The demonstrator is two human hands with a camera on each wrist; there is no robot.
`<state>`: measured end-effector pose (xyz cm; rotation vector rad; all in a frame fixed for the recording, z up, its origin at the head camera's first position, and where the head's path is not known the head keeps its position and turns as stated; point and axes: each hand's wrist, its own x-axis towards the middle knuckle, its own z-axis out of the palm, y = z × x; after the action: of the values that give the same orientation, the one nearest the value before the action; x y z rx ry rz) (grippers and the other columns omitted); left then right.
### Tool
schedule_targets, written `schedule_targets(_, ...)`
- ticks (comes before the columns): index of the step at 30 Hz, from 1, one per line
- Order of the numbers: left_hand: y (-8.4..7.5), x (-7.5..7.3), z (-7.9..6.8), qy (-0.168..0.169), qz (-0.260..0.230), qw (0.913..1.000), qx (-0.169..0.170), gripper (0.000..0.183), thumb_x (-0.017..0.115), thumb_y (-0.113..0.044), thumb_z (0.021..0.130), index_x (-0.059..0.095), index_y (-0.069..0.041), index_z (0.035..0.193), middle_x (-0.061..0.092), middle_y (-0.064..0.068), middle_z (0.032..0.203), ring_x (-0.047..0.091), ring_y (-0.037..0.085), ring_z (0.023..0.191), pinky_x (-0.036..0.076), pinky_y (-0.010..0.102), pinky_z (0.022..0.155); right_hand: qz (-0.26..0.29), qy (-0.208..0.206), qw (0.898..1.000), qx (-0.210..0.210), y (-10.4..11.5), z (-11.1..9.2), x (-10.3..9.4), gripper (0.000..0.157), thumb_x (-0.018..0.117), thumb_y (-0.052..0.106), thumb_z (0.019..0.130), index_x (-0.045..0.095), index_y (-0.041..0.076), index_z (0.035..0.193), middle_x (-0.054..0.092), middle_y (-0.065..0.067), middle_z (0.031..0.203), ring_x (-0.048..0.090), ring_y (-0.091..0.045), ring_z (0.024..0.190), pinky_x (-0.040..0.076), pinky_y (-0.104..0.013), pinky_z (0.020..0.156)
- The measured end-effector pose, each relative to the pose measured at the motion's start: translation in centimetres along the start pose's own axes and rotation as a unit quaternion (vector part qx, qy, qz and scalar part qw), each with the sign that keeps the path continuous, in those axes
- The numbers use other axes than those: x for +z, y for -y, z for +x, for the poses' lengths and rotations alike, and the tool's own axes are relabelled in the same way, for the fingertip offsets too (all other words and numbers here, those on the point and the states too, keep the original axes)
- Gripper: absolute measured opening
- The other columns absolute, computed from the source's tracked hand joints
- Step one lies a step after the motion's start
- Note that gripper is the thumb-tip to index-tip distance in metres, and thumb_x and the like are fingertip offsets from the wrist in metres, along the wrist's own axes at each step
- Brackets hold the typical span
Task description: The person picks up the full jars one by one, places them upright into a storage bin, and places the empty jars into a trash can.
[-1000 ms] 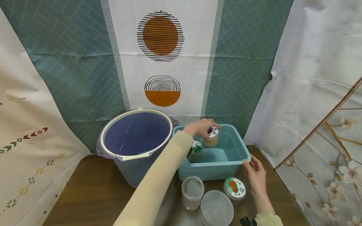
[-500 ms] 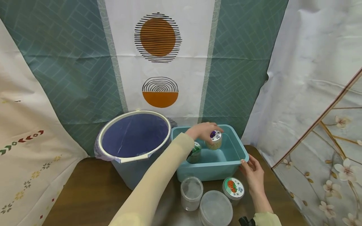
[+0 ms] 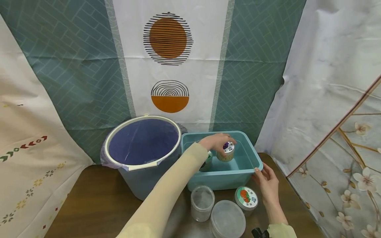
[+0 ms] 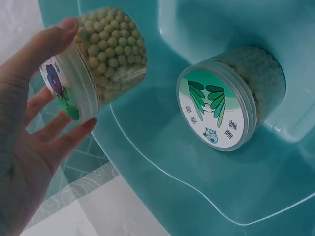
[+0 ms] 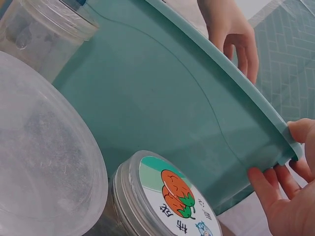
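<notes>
Change: since a second ago the left hand (image 3: 215,142) has carried the pea jar (image 3: 227,152) lower, deeper into the tub (image 3: 255,164); the right hand has stayed at the tub's near right corner.
Left hand: fingers and thumb curled round the pea jar, which is held tilted above the tub floor, right of the green-leaf jar (image 4: 231,98).
Right hand (image 3: 267,181): fingers curled on the tub's rim, thumb above and fingertips under its lip in the right wrist view.
Labels: pea jar lid shows a purple fruit picture; green-leaf jar lid bears green leaves and small script too blurred to read; the orange jar (image 3: 246,199), just in front of the tub, bears an orange fruit and script cut off at the frame edge.
Room: open tub floor lies right of the green-leaf jar; a bucket (image 3: 143,142) stands touching or just beside the tub's left wall.
In front of tub: a clear jar (image 3: 202,202) and a clear lid (image 3: 228,219), close together.
Hidden: the left sleeve covers most of the green-leaf jar in the head view.
</notes>
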<state>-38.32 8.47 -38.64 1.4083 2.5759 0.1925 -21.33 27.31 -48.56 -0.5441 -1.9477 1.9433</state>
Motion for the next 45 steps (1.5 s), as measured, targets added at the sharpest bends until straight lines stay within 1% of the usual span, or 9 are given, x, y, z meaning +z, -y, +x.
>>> schedule_targets(4, -0.2, -0.1, -0.5, 0.017, 0.002, 0.9994, -0.031, 0.091, 0.080, -0.028, 0.084, 0.026, -0.032, 0.156, 0.023, 0.005, 0.165, 0.028, 0.031, 0.150, 0.036, 0.046, 0.117, 0.000, 0.002, 1.000, -0.001, 0.0, 0.0, 0.1, 0.060, 0.064, 0.028, 0.097, 0.040, 0.009, 0.149, 0.048, -0.004, 0.132, 0.061, 0.011, 0.089, 0.054, -0.011, 0.075)
schedule_targets(6, -0.3, -0.1, -0.7, 0.024, 0.009, 0.9986, -0.047, 0.099, 0.081, -0.030, 0.083, 0.017, -0.038, 0.158, 0.012, 0.004, 0.168, 0.017, 0.035, 0.154, 0.031, 0.052, 0.119, 0.001, 0.002, 1.000, -0.001, -0.1, -0.1, 0.2, 0.060, 0.064, 0.028, 0.096, 0.041, 0.009, 0.148, 0.049, -0.003, 0.130, 0.062, 0.011, 0.088, 0.054, -0.011, 0.075)
schedule_targets(8, -0.3, -0.1, -0.9, 0.027, 0.009, 0.9979, -0.057, 0.102, 0.081, -0.033, 0.082, 0.013, -0.040, 0.158, 0.008, 0.002, 0.169, 0.012, 0.036, 0.155, 0.028, 0.056, 0.119, 0.003, 0.003, 1.000, 0.000, -0.1, -0.1, 0.3, 0.060, 0.064, 0.027, 0.096, 0.041, 0.009, 0.148, 0.049, -0.003, 0.130, 0.062, 0.011, 0.088, 0.055, -0.011, 0.075)
schedule_targets(16, 0.0, 0.0, -1.4, 0.023, -0.028, 0.9984, -0.043, 0.102, 0.080, -0.032, 0.083, 0.012, -0.036, 0.159, 0.008, 0.004, 0.169, 0.011, 0.033, 0.155, 0.030, 0.054, 0.119, 0.004, 0.003, 1.000, 0.000, -0.1, -0.1, 0.3, 0.060, 0.064, 0.028, 0.096, 0.040, 0.009, 0.148, 0.048, -0.005, 0.132, 0.062, 0.011, 0.088, 0.054, -0.011, 0.075)
schedule_targets(21, 0.0, -0.1, -1.7, 0.017, -0.039, 0.9986, -0.033, 0.100, 0.080, -0.029, 0.084, 0.014, -0.033, 0.159, 0.009, 0.005, 0.169, 0.013, 0.030, 0.156, 0.028, 0.050, 0.121, 0.010, 0.006, 1.000, 0.002, -0.1, -0.2, 0.2, 0.061, 0.064, 0.027, 0.096, 0.040, 0.009, 0.149, 0.049, -0.002, 0.128, 0.062, 0.011, 0.089, 0.055, -0.012, 0.075)
schedule_targets(26, -0.2, -0.2, -2.1, 0.010, -0.061, 0.9976, -0.031, 0.099, 0.080, -0.028, 0.084, 0.016, -0.030, 0.159, 0.010, 0.006, 0.168, 0.015, 0.031, 0.155, 0.025, 0.051, 0.122, 0.008, 0.008, 1.000, 0.003, -0.1, -0.2, 0.1, 0.061, 0.065, 0.029, 0.096, 0.040, 0.009, 0.149, 0.049, -0.001, 0.128, 0.062, 0.011, 0.089, 0.055, -0.012, 0.075)
schedule_targets(31, -0.6, -0.4, -2.8, 0.001, -0.077, 0.9967, -0.025, 0.098, 0.079, -0.029, 0.084, 0.016, -0.031, 0.159, 0.011, 0.004, 0.168, 0.016, 0.030, 0.155, 0.025, 0.051, 0.122, 0.001, 0.005, 1.000, 0.002, -0.1, -0.3, 0.0, 0.062, 0.064, 0.029, 0.096, 0.039, 0.009, 0.149, 0.048, -0.005, 0.134, 0.061, 0.013, 0.088, 0.054, -0.010, 0.074)
schedule_targets(36, -0.9, -0.9, -3.8, -0.020, -0.096, 0.9952, -0.008, 0.098, 0.079, -0.028, 0.084, 0.017, -0.029, 0.159, 0.013, 0.001, 0.168, 0.018, 0.025, 0.155, 0.026, 0.045, 0.123, -0.004, 0.004, 1.000, 0.002, -0.1, -0.4, 0.0, 0.061, 0.064, 0.029, 0.097, 0.039, 0.009, 0.149, 0.047, -0.006, 0.136, 0.061, 0.013, 0.089, 0.053, -0.008, 0.073)
schedule_targets(45, -1.2, -0.8, -7.0, -0.054, -0.104, 0.9931, -0.006, 0.095, 0.078, -0.036, 0.085, 0.018, -0.034, 0.158, 0.011, -0.002, 0.168, 0.016, 0.024, 0.155, 0.026, 0.048, 0.122, -0.005, 0.003, 1.000, 0.006, 0.2, -0.1, -0.1, 0.062, 0.064, 0.030, 0.096, 0.039, 0.011, 0.150, 0.049, 0.002, 0.126, 0.061, 0.012, 0.089, 0.053, -0.010, 0.076)
